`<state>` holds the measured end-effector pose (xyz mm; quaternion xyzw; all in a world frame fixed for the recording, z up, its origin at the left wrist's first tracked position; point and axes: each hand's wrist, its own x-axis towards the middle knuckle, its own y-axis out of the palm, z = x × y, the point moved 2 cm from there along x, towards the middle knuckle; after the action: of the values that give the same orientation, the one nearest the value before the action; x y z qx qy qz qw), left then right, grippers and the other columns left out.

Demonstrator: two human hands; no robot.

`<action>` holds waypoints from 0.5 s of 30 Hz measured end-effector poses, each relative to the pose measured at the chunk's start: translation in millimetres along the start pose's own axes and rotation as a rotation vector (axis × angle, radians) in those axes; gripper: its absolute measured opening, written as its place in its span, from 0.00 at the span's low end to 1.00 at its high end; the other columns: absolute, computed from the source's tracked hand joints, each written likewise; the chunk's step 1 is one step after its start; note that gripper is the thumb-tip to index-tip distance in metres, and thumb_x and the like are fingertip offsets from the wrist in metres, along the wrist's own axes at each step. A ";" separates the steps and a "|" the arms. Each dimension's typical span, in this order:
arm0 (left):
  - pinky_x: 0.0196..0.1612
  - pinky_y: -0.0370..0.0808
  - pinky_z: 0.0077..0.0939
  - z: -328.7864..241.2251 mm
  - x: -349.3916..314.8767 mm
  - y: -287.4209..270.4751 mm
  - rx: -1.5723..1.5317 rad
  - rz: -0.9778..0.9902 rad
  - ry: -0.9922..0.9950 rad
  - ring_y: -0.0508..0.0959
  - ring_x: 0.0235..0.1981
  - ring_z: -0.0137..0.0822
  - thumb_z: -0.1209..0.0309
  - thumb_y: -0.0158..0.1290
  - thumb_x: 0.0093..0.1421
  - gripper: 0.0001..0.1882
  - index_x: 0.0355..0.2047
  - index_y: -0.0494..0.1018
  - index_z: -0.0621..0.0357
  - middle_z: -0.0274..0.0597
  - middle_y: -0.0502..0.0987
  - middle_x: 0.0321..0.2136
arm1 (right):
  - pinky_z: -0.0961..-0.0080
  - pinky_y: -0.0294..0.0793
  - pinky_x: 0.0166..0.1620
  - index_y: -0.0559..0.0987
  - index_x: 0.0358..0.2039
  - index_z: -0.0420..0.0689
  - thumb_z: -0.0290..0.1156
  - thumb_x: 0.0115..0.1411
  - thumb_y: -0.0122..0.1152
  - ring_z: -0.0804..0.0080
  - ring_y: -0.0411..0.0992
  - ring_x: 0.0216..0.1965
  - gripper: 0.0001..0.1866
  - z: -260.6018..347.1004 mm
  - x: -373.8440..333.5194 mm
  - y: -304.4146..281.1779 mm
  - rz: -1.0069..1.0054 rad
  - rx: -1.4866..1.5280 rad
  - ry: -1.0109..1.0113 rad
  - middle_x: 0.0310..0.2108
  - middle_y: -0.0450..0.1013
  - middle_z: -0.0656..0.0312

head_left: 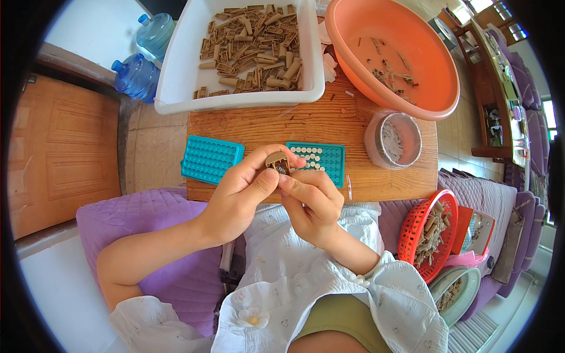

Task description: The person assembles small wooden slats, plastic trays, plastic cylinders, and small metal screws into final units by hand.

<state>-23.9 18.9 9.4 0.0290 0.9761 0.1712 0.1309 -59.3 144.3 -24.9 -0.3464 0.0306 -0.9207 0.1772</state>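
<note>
Well left of the wooden table (271, 129) is an orange-brown panelled door (65, 147); two blue water jugs (138, 76) stand closer in, beyond the table's far left corner; a purple quilted cover (153, 247) spreads before its near left corner; on the table's far left part sits a white tub (241, 103), heaped with brown pieces (253, 53); on the table's near left part lies a teal tray (212, 159) with rows of round recesses.

Over the middle of the table's near edge, the left hand (238, 197) grasps a small brown part (275, 156) between thumb and fingers, its hollow side showing what looks like a coil spring (282, 169); the right hand (316, 206) meets that part's right side with thumb and forefinger drawn together; whether it grips the part itself or something small against it, I cannot tell.

Just behind the right hand, on the table, lies a second teal tray (335, 157), partly filled with white discs (313, 157); at the table's right side stands a clear container (372, 141) of pale scraps; an orange basin (424, 53) covers its far right corner; a red basket (411, 235) sits beyond its near right corner.
</note>
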 end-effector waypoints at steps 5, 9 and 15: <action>0.45 0.69 0.22 0.1 1.2 1.5 0.018 -0.057 -0.002 0.68 0.45 0.29 0.65 0.39 0.61 0.18 0.49 0.58 0.60 0.44 0.66 0.46 | 0.82 0.69 0.26 0.76 0.32 0.39 0.15 0.42 0.59 0.73 0.68 0.26 0.14 -3.6 -1.8 0.2 -0.029 -0.029 0.010 0.28 0.68 0.60; 0.44 0.69 0.20 -4.3 1.6 2.9 0.034 -0.042 0.013 0.68 0.45 0.28 0.66 0.39 0.61 0.18 0.49 0.58 0.61 0.44 0.66 0.46 | 0.84 0.66 0.24 0.76 0.33 0.41 0.16 0.42 0.60 0.74 0.66 0.24 0.14 -0.8 1.6 -0.7 -0.101 -0.098 0.057 0.27 0.67 0.61; 0.43 0.70 0.20 -3.5 -0.9 2.3 0.143 -0.081 0.038 0.69 0.44 0.28 0.65 0.38 0.61 0.18 0.48 0.58 0.61 0.44 0.67 0.45 | 0.84 0.64 0.24 0.75 0.29 0.40 0.15 0.43 0.59 0.74 0.65 0.24 0.11 -1.7 0.5 2.2 -0.033 -0.054 0.085 0.27 0.64 0.61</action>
<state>-23.9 19.8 13.5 -0.0043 0.9885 0.0964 0.1165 -60.1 141.9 -26.3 -0.3122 0.0572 -0.9362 0.1512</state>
